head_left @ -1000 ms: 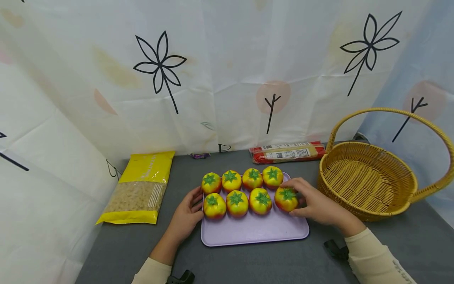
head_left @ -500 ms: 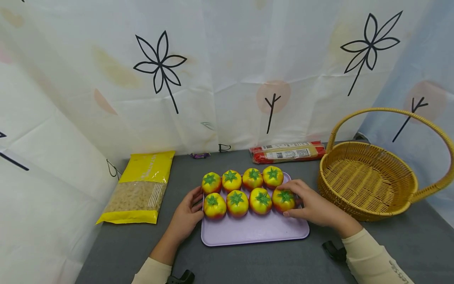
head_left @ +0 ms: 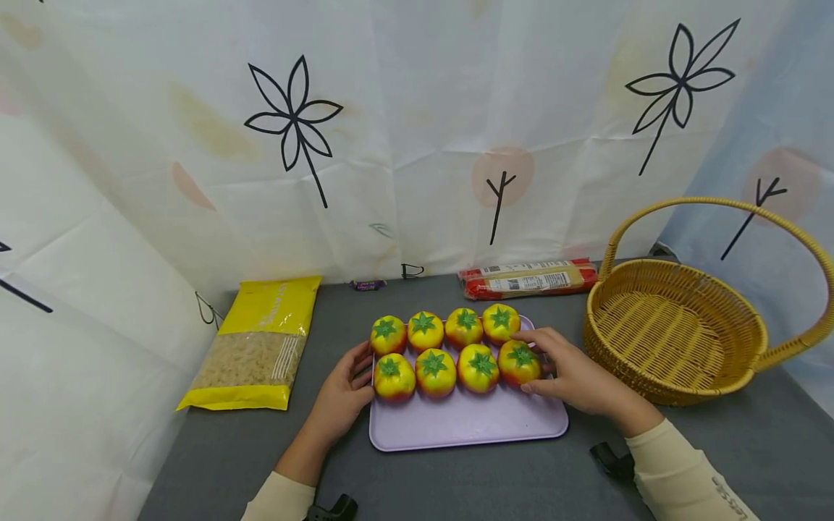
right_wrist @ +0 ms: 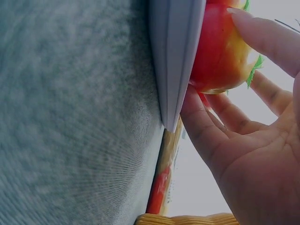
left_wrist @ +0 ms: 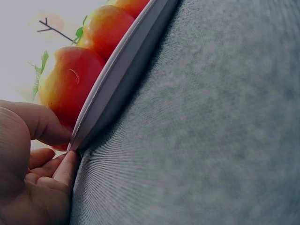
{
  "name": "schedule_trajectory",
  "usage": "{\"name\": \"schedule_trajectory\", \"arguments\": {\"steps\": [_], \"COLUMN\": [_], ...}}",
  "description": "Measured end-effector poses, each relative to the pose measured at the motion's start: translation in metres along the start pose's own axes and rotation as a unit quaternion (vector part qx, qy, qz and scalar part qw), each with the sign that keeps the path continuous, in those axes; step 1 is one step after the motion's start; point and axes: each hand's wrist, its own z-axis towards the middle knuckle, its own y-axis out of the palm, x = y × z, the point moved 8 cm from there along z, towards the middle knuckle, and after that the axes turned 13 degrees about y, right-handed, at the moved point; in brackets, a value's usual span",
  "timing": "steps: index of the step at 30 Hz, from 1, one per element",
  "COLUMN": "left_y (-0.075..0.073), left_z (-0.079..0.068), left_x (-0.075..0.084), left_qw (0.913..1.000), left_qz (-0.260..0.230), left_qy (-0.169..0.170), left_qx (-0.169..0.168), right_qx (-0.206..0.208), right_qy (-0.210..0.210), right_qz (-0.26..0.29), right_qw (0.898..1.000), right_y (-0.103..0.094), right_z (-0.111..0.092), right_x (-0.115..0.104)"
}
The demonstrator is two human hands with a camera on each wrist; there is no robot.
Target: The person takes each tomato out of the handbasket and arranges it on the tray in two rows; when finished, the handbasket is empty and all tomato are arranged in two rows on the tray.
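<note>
A lilac tray (head_left: 469, 427) bears two rows of yellow-red tomatoes with green star-shaped tops. My right hand (head_left: 573, 373) holds the rightmost tomato of the front row (head_left: 519, 363), with the thumb in front and fingers behind. In the right wrist view, that tomato (right_wrist: 220, 51) sits just above the tray's rim (right_wrist: 176, 61). At the tray's left edge, my left hand (head_left: 342, 394) touches the side beside the leftmost tomato (head_left: 394, 378). The left wrist view has the thumb (left_wrist: 47, 124) against the tray's corner, with loosely bent fingers below it.
A wicker basket (head_left: 677, 325) with a tall handle stands at the right. Behind the tray lie a red-ended noodle packet (head_left: 528, 279) and a small purple wrapper (head_left: 368, 286). A yellow bag (head_left: 254, 347) lies at the left on the grey table (head_left: 456, 481).
My right hand has moved slightly left, bringing the front-row end tomato closer to its neighbour. The left hand and the tray have stayed in place.
</note>
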Motion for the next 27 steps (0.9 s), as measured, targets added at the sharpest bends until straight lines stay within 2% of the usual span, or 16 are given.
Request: {"name": "schedule_trajectory", "arguments": {"steps": [8, 23, 27], "left_y": [0.000, 0.000, -0.002], "left_z": [0.000, 0.002, 0.001], "left_x": [-0.002, -0.004, -0.008], "left_qw": [1.0000, 1.0000, 1.0000], "left_qz": [0.006, -0.001, -0.007], "left_qy": [0.004, 0.001, -0.004], "left_qx": [0.000, 0.002, 0.005], "right_qx": [0.007, 0.089, 0.105], "right_qy": [0.006, -0.023, -0.019], "right_qz": [0.005, -0.012, -0.016], "right_qw": [1.000, 0.996, 0.994], "right_y": [-0.004, -0.026, -0.029], "right_z": [-0.001, -0.006, -0.005], "right_x": [-0.001, -0.011, -0.014]}}
